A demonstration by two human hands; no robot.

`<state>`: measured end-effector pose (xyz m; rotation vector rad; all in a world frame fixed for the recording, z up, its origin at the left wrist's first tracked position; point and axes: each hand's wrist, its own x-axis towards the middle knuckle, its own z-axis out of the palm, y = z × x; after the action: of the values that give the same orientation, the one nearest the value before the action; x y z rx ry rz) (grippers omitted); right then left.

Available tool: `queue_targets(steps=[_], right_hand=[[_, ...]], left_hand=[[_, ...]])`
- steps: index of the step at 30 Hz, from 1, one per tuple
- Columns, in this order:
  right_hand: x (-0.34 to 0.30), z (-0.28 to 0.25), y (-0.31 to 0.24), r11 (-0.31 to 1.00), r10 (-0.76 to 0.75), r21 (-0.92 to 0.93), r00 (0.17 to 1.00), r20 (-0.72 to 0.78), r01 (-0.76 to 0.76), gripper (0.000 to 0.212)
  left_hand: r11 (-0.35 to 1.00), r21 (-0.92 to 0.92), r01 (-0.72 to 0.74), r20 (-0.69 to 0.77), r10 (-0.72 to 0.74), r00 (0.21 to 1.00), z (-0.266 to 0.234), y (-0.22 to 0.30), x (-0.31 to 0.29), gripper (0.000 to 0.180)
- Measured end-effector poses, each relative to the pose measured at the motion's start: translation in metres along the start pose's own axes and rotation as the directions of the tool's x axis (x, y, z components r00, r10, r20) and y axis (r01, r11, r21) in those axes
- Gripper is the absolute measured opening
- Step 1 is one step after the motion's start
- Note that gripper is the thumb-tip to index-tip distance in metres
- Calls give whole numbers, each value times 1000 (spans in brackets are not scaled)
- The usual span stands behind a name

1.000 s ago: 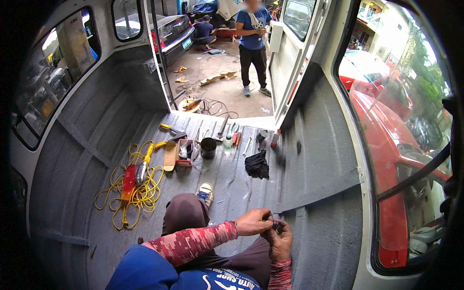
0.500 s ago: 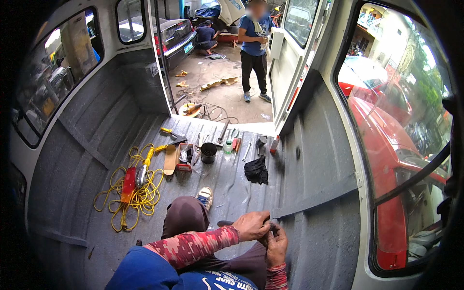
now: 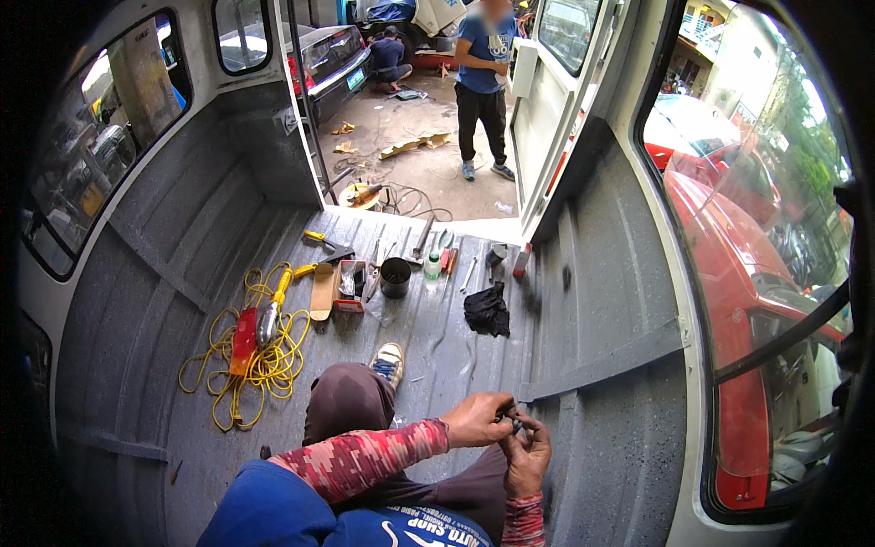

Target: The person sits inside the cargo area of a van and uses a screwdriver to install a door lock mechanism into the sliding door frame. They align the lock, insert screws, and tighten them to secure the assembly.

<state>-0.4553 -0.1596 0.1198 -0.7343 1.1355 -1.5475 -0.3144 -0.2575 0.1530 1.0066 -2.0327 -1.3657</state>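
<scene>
My left hand [image 3: 478, 420] reaches across from the left in a red patterned sleeve, its fingers pinched together. Close against it is my right hand [image 3: 526, 460], thumb and fingers closed. Between the fingertips of both sits a small dark piece [image 3: 517, 425], mostly covered and too small to name. The hands meet above my right thigh, beside the ribbed grey side wall of the vehicle. Nearest to them on the floor lies a crumpled black cloth [image 3: 488, 311].
A yellow-corded work lamp [image 3: 267, 321] lies coiled at left. Along the floor stand an open cardboard box [image 3: 347, 287], a black can [image 3: 395, 279], a green-and-clear bottle [image 3: 431, 267] and a wrench [image 3: 468, 273]. Beyond the open rear door [image 3: 554, 109], a person in blue [image 3: 483, 68] stands outside.
Both hands have shifted slightly, and the fingers have turned around the small piece, which shows a little more. The standing person appears higher in the picture as the view tilts down.
</scene>
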Motion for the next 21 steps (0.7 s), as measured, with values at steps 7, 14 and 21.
queue_targets(steps=[7,14,21], right_hand=[[-1,-1,-7,995,95,21,995,-24,-94,35],[2,3,-15,996,70,59,997,-27,-68,31],[2,7,-16,996,88,-29,995,-37,-89,34]], left_hand=[[980,187,-64,-40,73,997,5,4,-3,21],[1000,-8,-1,-16,1,1000,-1,9,-2,23],[999,39,-29,-49,31,998,-2,8,0,22]])
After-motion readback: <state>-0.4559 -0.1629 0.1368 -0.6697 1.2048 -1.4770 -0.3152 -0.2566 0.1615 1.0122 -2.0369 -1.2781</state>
